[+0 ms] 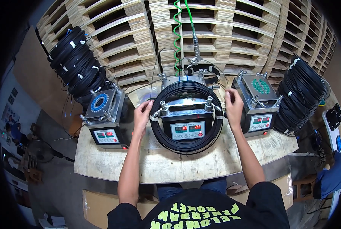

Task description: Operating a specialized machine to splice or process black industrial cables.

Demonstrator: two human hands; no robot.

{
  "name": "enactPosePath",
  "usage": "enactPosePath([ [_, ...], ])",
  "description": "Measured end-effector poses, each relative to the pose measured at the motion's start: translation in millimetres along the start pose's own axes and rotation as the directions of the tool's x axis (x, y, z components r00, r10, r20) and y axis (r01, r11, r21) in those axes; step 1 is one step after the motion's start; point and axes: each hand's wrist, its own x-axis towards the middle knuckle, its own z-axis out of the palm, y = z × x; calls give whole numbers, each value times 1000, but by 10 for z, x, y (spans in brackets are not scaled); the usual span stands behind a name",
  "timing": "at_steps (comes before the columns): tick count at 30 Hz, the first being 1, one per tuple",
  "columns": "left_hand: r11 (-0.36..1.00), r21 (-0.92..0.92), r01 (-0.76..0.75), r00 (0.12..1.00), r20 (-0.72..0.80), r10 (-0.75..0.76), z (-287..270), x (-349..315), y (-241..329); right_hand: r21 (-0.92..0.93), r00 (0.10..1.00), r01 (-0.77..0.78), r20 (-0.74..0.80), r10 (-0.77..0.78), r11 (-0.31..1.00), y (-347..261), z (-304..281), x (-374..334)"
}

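Left hand (142, 113) and right hand (234, 107) flank the black cable coil (186, 147)

We see the left hand's fingertips drawn together and the right hand's fingers curled; whether either is clamped on a strand, we cannot tell. Between them, mid-frame, lies the coil: round, without a long axis, seemingly nearer the left hand, its ring framing the middle machine's display panel (188, 130) above the table (113, 162).

The person (210, 196) I'm watching wears a black T-shirt (235, 197) printed with stacked lines of chunky yellow-green lettering (168, 216). Its short black sleeves (269, 198) leave the forearms (248, 160) bare, the left hand (142, 116) and right hand (234, 108) are bare too, and blue trousers (213, 184) show past the shirt.
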Motion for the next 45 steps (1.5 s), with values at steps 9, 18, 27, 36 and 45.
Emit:
enactPosePath([
  [9,999,5,35,999,18,-35,-162,-100,-38,-13,844,-385,400,358,923,355,-298,-253],
  [18,999,37,22,1000,6,-23,-145,-136,1,21,908,-268,340,245,963,319,-216,-93],
  [27,998,58,30,1000,2,-30,-157,-147,16,148,923,-271,320,213,951,396,-113,56],
  [36,998,52,42,999,-16,-41,-101,-171,48,150,847,-401,435,304,903,474,-297,-268],
  [45,995,98,13,1000,-30,-10,-87,-159,29,-13,904,-289,327,277,957,252,-216,-189],
])
